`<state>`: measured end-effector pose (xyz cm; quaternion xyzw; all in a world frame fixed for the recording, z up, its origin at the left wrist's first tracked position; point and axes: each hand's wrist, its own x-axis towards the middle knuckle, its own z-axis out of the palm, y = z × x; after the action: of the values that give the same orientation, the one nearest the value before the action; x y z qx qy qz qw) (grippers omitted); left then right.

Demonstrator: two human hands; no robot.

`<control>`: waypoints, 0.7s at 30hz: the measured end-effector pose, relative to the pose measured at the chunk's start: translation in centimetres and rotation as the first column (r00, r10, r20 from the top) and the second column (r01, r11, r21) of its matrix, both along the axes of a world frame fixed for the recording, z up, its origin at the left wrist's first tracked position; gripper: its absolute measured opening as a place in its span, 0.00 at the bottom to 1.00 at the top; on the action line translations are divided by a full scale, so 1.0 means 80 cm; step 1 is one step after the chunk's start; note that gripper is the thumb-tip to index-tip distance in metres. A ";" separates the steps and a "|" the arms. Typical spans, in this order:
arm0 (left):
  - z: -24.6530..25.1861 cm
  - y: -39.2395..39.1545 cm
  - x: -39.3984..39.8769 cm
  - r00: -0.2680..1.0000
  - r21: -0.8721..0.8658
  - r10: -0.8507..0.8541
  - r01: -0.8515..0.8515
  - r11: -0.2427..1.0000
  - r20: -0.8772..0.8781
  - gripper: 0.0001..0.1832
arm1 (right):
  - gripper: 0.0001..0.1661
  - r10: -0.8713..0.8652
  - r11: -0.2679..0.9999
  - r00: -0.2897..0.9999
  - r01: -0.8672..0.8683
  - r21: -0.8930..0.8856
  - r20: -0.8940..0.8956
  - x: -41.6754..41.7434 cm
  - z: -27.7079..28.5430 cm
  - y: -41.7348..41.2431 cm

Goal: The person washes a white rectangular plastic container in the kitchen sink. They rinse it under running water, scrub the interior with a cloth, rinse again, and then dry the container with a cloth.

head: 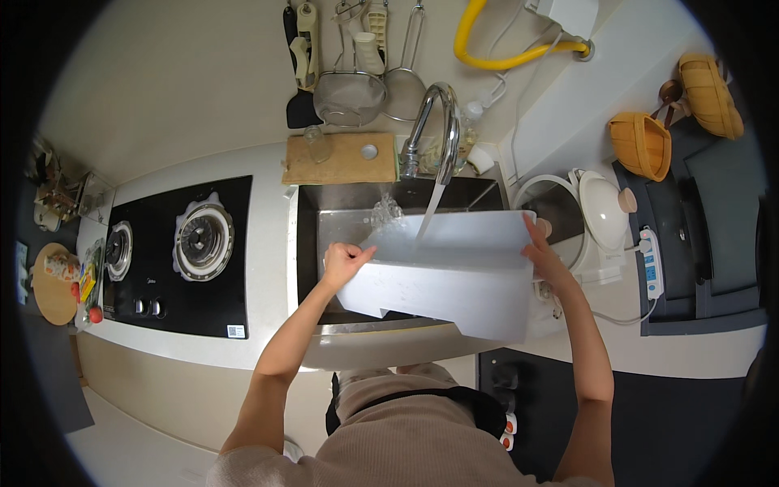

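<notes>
A white plastic bin (438, 292) is held tilted over the stainless steel sink (341, 222). Water runs from the chrome gooseneck faucet (451, 134) into the bin, and some splashes out beyond its left end. My left hand (344, 263) grips the bin's left end, thumb over the rim. At the opposite end, my right hand (544, 255) holds the bin's edge, its fingers partly hidden behind the wall.
Left of the sink is a black gas hob (182, 255). Behind it, a wooden board (341, 159) carries a glass jar (316, 143). A white lidded cooker (599, 213) stands right, near a power strip (651, 263). Strainers (350, 97) hang on the wall.
</notes>
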<state>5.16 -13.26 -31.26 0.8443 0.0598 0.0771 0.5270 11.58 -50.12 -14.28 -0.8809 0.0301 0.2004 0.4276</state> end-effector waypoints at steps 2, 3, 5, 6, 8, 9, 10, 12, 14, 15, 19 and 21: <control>-0.031 0.011 0.017 0.997 -0.110 -0.052 0.046 0.993 -0.050 0.27 | 0.23 0.174 0.985 0.968 -0.174 -0.020 0.179 -0.002 0.013 0.006; -0.050 0.015 0.024 0.994 -0.167 -0.080 0.067 0.984 -0.072 0.27 | 0.20 0.260 0.965 0.929 -0.258 -0.045 0.265 -0.002 0.024 0.011; -0.075 0.021 0.030 0.995 -0.327 -0.102 0.100 0.940 0.011 0.26 | 0.16 0.338 0.941 0.850 -0.297 -0.162 0.404 -0.005 0.042 0.035; -0.077 0.020 0.036 0.991 -0.410 -0.119 0.136 0.902 0.066 0.25 | 0.16 0.357 0.932 0.842 -0.288 -0.222 0.405 -0.006 0.050 0.041; -0.082 0.018 0.037 0.990 -0.490 -0.128 0.138 0.861 0.056 0.23 | 0.16 0.393 0.909 0.790 -0.257 -0.327 0.471 -0.007 0.052 0.050; -0.064 0.007 0.035 0.990 -0.496 -0.143 0.120 0.860 -0.009 0.21 | 0.17 0.400 0.900 0.748 -0.214 -0.379 0.529 -0.010 0.048 0.047; -0.053 0.004 0.033 0.987 -0.496 -0.146 0.091 0.864 -0.073 0.20 | 0.17 0.418 0.889 0.695 -0.179 -0.422 0.585 -0.011 0.047 0.048; -0.067 0.005 0.035 0.988 -0.497 -0.145 0.103 0.862 -0.047 0.20 | 0.17 0.424 0.902 0.708 -0.272 -0.336 0.564 -0.007 0.051 0.048; -0.086 0.009 0.037 0.992 -0.520 -0.127 0.095 0.849 -0.025 0.19 | 0.16 0.493 0.870 0.690 -0.396 -0.293 0.531 0.002 0.057 0.050; -0.091 0.010 0.039 0.993 -0.541 -0.113 0.086 0.837 -0.017 0.19 | 0.15 0.552 0.833 0.662 -0.470 -0.292 0.508 0.009 0.060 0.050; -0.106 0.008 0.047 0.996 -0.615 -0.058 0.001 0.789 -0.073 0.17 | 0.14 0.651 0.758 0.670 -0.600 -0.256 0.358 0.005 0.091 0.085; -0.129 0.009 0.054 0.994 -0.619 -0.075 0.012 0.785 -0.075 0.17 | 0.11 0.700 0.714 0.641 -0.638 -0.289 0.315 0.002 0.094 0.100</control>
<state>9.52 -12.52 -41.56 0.6294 0.0874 0.0004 0.7722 11.71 -42.15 -6.76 -0.8799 -0.3720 0.1559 0.2511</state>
